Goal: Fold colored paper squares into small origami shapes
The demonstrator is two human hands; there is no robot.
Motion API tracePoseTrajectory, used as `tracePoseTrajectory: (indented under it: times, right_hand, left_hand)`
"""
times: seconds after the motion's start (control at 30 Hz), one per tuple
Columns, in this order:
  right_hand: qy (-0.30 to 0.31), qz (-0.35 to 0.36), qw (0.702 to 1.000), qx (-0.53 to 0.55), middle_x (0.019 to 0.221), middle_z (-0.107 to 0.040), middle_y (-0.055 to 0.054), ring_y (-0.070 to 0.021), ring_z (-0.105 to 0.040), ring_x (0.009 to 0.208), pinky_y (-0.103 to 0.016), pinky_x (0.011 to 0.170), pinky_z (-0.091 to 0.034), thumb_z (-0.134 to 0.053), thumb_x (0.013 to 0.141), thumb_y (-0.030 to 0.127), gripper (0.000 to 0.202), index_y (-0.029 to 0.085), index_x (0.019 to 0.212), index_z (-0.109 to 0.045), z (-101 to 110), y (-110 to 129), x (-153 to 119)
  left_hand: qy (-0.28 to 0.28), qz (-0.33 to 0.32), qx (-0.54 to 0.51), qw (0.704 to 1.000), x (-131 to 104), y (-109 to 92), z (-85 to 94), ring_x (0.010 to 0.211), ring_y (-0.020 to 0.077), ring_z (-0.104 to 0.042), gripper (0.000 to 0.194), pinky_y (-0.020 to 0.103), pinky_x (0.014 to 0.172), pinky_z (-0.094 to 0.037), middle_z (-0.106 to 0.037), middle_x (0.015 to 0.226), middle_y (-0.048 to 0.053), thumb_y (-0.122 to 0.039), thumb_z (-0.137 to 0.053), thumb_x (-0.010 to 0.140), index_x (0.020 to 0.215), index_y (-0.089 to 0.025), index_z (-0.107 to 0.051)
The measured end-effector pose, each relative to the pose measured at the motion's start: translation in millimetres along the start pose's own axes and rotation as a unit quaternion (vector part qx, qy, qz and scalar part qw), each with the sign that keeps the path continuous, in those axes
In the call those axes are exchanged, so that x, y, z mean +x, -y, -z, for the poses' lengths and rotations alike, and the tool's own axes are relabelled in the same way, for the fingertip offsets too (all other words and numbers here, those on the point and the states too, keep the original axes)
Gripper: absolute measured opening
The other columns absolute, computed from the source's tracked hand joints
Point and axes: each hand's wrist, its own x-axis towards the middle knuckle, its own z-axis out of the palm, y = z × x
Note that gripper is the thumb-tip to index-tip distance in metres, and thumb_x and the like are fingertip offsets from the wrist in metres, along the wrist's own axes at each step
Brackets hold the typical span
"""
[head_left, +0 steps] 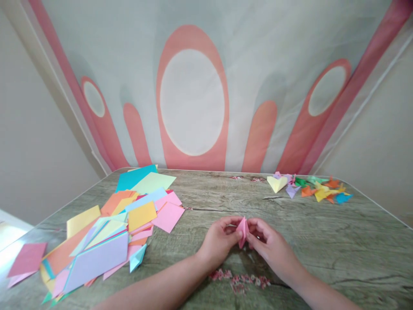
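A small folded piece of pink paper [242, 232] is held upright between my two hands, a little above the wood-patterned table [193, 275]. My left hand [222, 239] pinches its left side between thumb and fingers. On the other side, my right hand [266, 241] has its thumb and fingers closed on the same paper. The fingertips partly cover its sides, so its full folded shape is hard to make out.
Loose colored paper sheets [100, 258] lie piled on the left. A folded light-blue piece [137, 257] rests at the pile's edge. Several small folded paper figures [321, 191] and a pale yellow heart shape [276, 184] sit at the back right. Behind hangs a pink-and-grey cloth [193, 34].
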Motion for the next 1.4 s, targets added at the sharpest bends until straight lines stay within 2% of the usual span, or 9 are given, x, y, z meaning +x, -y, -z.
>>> tracePoseTrajectory:
  times: [0.1,0.23,0.4,0.53,0.6,0.73,0.87,1.1,1.4]
  right_hand:
    - [-0.022,0.005,0.999,-0.029,0.089,-0.07,-0.003,-0.0194,-0.065,0.078,-0.03,0.069,-0.05,-0.059,0.087,0.045,0.027,0.022,0.1,-0.061,-1.9,1.7,-2.3]
    - [-0.043,0.02,0.995,-0.084,0.082,-0.07,-0.001,-0.0185,-0.064,0.075,-0.028,0.068,-0.048,-0.059,0.087,0.043,0.021,0.023,0.09,-0.063,-1.7,8.1,-5.5]
    - [-0.058,0.011,0.994,-0.091,0.074,-0.067,0.0,-0.0165,-0.061,0.067,-0.025,0.061,-0.045,-0.058,0.086,0.045,0.023,0.022,0.083,-0.062,-2.0,8.4,-5.6]
    - [-0.082,0.013,0.991,-0.1,0.085,-0.067,-0.001,-0.0167,-0.062,0.072,-0.025,0.064,-0.046,-0.061,0.084,0.043,0.025,0.022,0.098,-0.058,-2.3,2.9,-4.3]
    - [-0.072,0.014,0.991,-0.108,0.09,-0.067,-0.002,-0.0173,-0.062,0.077,-0.026,0.068,-0.046,-0.061,0.085,0.043,0.026,0.022,0.1,-0.059,-1.3,1.9,-3.8]
    - [-0.015,-0.016,0.994,-0.108,0.077,-0.066,-0.001,-0.0171,-0.06,0.074,-0.025,0.067,-0.044,-0.056,0.087,0.048,0.03,0.02,0.081,-0.064,1.5,5.5,-3.0]
    - [-0.003,-0.031,0.996,-0.089,0.073,-0.064,0.0,-0.0152,-0.056,0.069,-0.024,0.063,-0.041,-0.053,0.089,0.049,0.033,0.019,0.079,-0.064,2.5,10.4,-3.0]
    - [-0.004,-0.039,0.996,-0.082,0.066,-0.06,0.002,-0.0125,-0.049,0.061,-0.023,0.057,-0.036,-0.057,0.086,0.05,0.035,0.018,0.072,-0.065,7.7,10.7,-2.3]
    - [-0.037,-0.05,0.998,-0.03,0.061,-0.055,0.002,-0.0119,-0.046,0.056,-0.024,0.053,-0.036,-0.057,0.086,0.053,0.038,0.018,0.072,-0.06,2.9,1.5,-3.3]
  left_hand:
    - [-0.007,-0.002,-0.005,1.0,2.6,1.7,3.2,0.085,0.0188,-0.064,0.049,0.03,0.081,-0.049,-0.069,0.095,0.009,-0.025,-0.081,0.066,0.109,-0.012,-0.063]
    - [-0.013,0.011,0.009,1.0,3.3,0.2,5.1,0.075,0.0168,-0.063,0.036,0.028,0.072,-0.05,-0.068,0.083,0.007,-0.033,-0.082,0.064,0.087,-0.011,-0.065]
    - [0.045,0.023,0.014,0.999,0.4,-2.6,2.7,0.067,0.0139,-0.06,0.04,0.025,0.065,-0.049,-0.066,0.077,0.006,-0.043,-0.077,0.069,0.087,-0.01,-0.066]
    - [0.043,0.01,0.018,0.999,-0.2,-0.9,2.1,0.064,0.0119,-0.058,0.037,0.023,0.063,-0.047,-0.065,0.073,0.004,-0.039,-0.08,0.066,0.083,-0.009,-0.065]
    - [0.036,0.013,0.042,0.998,0.0,-0.2,2.8,0.064,0.0132,-0.059,0.035,0.024,0.063,-0.047,-0.066,0.071,0.005,-0.041,-0.076,0.071,0.08,-0.009,-0.065]
    - [0.012,0.004,0.102,0.995,1.2,-0.8,4.8,0.062,0.0137,-0.059,0.034,0.025,0.062,-0.046,-0.066,0.068,0.006,-0.042,-0.071,0.075,0.076,-0.009,-0.065]
    - [-0.016,0.004,0.122,0.992,2.5,-1.9,5.4,0.058,0.0126,-0.057,0.032,0.024,0.058,-0.045,-0.065,0.066,0.004,-0.041,-0.071,0.075,0.074,-0.01,-0.064]
    - [-0.018,0.003,0.105,0.994,1.2,-1.8,3.3,0.056,0.0104,-0.054,0.034,0.022,0.057,-0.044,-0.063,0.064,0.002,-0.042,-0.073,0.073,0.071,-0.009,-0.063]
    - [0.015,0.04,-0.025,0.999,1.4,0.2,3.2,0.062,0.0117,-0.056,0.037,0.023,0.059,-0.047,-0.061,0.069,0.003,-0.042,-0.076,0.071,0.079,-0.009,-0.061]
